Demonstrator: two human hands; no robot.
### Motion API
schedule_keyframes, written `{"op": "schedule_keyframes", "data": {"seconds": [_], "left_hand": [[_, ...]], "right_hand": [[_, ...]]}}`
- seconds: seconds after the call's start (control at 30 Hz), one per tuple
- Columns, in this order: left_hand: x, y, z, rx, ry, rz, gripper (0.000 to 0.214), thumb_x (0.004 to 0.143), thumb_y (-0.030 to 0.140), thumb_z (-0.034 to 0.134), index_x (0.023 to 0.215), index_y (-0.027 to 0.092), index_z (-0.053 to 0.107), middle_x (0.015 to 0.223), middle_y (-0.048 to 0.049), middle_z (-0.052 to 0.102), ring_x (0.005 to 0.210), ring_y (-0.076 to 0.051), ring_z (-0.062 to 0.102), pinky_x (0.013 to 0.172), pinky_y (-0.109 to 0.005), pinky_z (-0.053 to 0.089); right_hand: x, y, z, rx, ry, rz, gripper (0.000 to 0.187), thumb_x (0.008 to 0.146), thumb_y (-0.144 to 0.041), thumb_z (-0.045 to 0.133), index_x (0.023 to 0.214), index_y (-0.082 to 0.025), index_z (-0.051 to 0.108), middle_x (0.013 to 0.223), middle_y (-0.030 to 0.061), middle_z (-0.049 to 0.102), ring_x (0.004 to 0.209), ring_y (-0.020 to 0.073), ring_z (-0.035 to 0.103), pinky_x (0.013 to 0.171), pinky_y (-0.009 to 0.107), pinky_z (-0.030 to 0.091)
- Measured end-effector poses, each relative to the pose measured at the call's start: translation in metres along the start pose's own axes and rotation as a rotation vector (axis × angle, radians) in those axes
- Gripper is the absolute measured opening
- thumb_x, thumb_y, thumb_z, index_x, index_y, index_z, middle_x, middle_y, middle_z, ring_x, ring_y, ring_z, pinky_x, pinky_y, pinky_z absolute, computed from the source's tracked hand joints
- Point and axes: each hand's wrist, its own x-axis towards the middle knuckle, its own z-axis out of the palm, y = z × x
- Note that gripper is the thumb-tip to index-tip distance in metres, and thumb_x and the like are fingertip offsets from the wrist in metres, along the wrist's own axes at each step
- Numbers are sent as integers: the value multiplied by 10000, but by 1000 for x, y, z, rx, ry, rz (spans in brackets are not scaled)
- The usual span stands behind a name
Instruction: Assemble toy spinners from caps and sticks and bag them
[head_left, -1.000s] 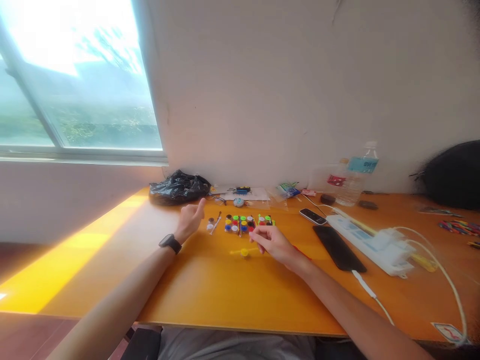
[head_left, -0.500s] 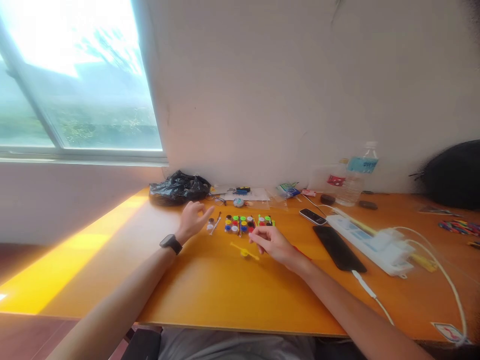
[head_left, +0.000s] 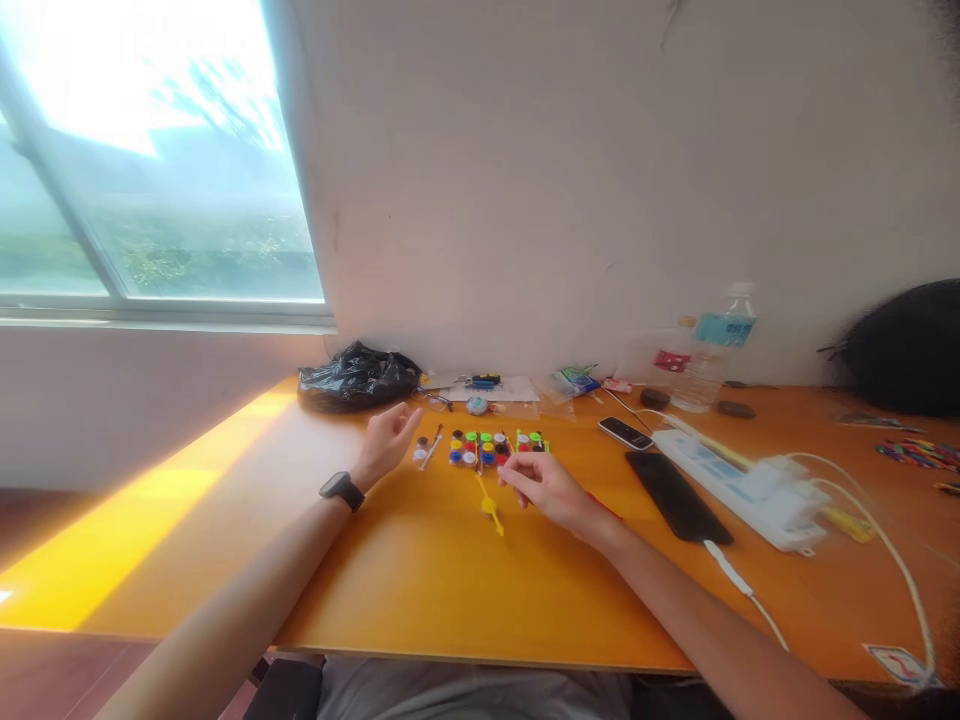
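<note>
- Hands, two: we see the left hand (head_left: 386, 440) at the left of the work area, and the right hand (head_left: 544, 485) opposite it.
- Yellow piece, one: we find this spinner-like part (head_left: 490, 507) on the orange table (head_left: 420, 590), between the hands, just beside the right fingertips and apart from them. It shows a round disc near the middle of a slim bar, slanting from upper left to lower right; its ends look slightly blurred.
- Grip: the left fingers are bent with the thumb extended, the right fingers curled toward the thumb. We note no object in either, but the inner fingers are hidden, so we cannot tell whether either grasps something.
- Small round pieces, many: we count two (head_left: 420, 448) in the leftmost group, beside one stick (head_left: 432, 446); the remaining coloured pieces (head_left: 487, 447) stand close together, partly hidden by the right hand.
- Surroundings: we count one wristwatch (head_left: 342, 491) on the left wrist, one black bag (head_left: 358, 376), one large dark phone (head_left: 675, 495) and one white power strip (head_left: 731, 488).
</note>
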Motion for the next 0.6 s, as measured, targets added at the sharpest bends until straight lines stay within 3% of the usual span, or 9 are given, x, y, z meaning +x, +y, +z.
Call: {"op": "schedule_keyframes", "data": {"seconds": [0.23, 0.6], "left_hand": [[0, -10, 5, 130, -128, 7, 225, 945, 410, 555, 980, 215, 663, 842, -13, 689, 703, -162, 586, 627, -264, 398], [0, -24, 11, 162, -223, -15, 216, 861, 360, 616, 977, 216, 729, 990, -65, 751, 784, -211, 652, 684, -308, 469]], "right_hand": [[-1, -2, -1, -20, 6, -4, 382, 918, -534, 643, 768, -183, 645, 595, -24, 539, 587, 140, 525, 608, 270, 387], [-1, -1, 1, -35, -6, -16, 383, 927, -527, 637, 764, -180, 634, 612, -24, 535, 595, 139, 525, 607, 268, 381]]}}
